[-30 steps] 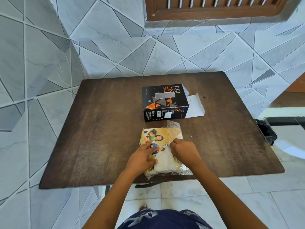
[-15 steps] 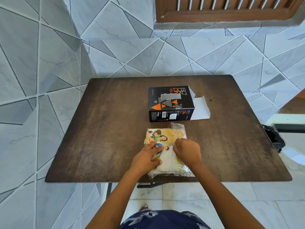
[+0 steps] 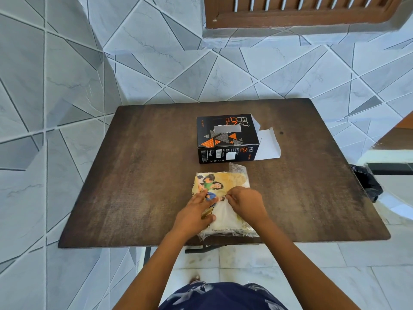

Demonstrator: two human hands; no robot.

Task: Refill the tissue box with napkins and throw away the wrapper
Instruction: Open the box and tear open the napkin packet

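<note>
The right hand (image 3: 244, 203) pinches the clear wrapper (image 3: 238, 170) at the middle of the napkin pack (image 3: 223, 211), fingertips curled tight on a fold of film. The left hand (image 3: 196, 212) lies flatter, its fingers spread over the printed picture and its thumb pressed on the pack's near left side; whether it has film pinched or only holds the pack down, I cannot tell. The two grips meet almost fingertip to fingertip at the pack's centre.

The pack lies flat on the bench (image 3: 138, 175), near its front edge, with its long axis running away from the person, so the hands sit across it and a pull apart, left and right, would likely split the film along that axis. Neither hand is nearer; both are already on it.

Straight beyond the pack's far end, just clear of the loose film there, stands the tissue box (image 3: 226, 139), black with orange triangles. Its open end flap (image 3: 268, 144) faces right, so the right hand looks better placed to feed napkins in. A dark bag (image 3: 366, 183), probably the bin, sits off the bench's right edge.
</note>
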